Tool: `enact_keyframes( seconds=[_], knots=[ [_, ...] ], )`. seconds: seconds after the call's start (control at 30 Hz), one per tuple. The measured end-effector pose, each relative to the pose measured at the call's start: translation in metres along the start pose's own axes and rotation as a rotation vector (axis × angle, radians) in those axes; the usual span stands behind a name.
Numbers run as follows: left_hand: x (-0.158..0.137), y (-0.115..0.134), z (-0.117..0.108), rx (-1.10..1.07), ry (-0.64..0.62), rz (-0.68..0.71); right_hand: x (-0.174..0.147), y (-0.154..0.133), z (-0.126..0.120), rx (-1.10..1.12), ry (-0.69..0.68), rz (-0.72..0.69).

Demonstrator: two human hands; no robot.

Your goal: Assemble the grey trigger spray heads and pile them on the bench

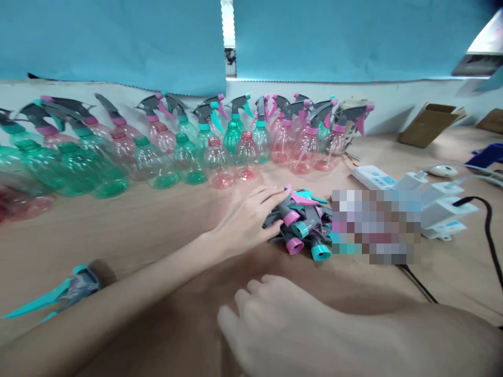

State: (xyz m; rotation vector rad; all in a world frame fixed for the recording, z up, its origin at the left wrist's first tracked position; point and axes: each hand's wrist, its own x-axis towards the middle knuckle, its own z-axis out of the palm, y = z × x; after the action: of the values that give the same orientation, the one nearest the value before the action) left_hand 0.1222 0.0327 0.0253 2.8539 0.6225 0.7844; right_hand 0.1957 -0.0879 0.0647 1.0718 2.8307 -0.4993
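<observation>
My left hand (247,220) reaches over a pile of spray bottle trigger heads (310,228), grey with pink or turquoise collars. Its fingers are extended along the pile's left side with the thumb apart, touching the nearest heads. Closer to me, my right hand (271,319) hovers over the tabletop, back up and slightly blurred. Its fingers are curled under, so anything inside them is hidden. To the left, beyond my left forearm, a single turquoise and grey trigger head (80,285) lies on the table (165,225).
Rows of green and pink clear bottles stand along the wall, many with trigger heads fitted, others without, like this pink one (247,157). A white power strip (373,178) with chargers and cables lies right. A cardboard box (430,125) stands behind. One patch beside the pile is pixelated.
</observation>
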Motion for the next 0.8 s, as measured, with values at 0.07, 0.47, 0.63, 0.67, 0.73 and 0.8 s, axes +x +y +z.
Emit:
enact_keyframes(
  seconds=[0.07,0.47,0.63,0.67,0.73,0.8],
  knots=[
    [-0.011,-0.001,-0.016,0.034,-0.022,-0.057,-0.002,0.004,-0.006,-0.016,-0.055,-0.005],
    [-0.174,-0.032,-0.128,0.15,-0.103,-0.472,0.002,0.071,-0.027,0.146,-0.061,0.109],
    [-0.238,-0.019,-0.147,0.173,-0.046,-0.592,0.0,0.094,-0.013,0.137,-0.02,0.254],
    [-0.245,-0.016,-0.147,0.124,-0.04,-0.607,0.001,0.097,-0.008,0.125,0.001,0.283],
    [-0.254,-0.011,-0.147,0.032,0.0,-0.633,0.002,0.098,0.002,-0.023,0.186,0.319],
    [-0.256,-0.009,-0.148,-0.007,0.057,-0.636,0.002,0.095,0.012,-0.215,0.387,0.284]
  ],
)
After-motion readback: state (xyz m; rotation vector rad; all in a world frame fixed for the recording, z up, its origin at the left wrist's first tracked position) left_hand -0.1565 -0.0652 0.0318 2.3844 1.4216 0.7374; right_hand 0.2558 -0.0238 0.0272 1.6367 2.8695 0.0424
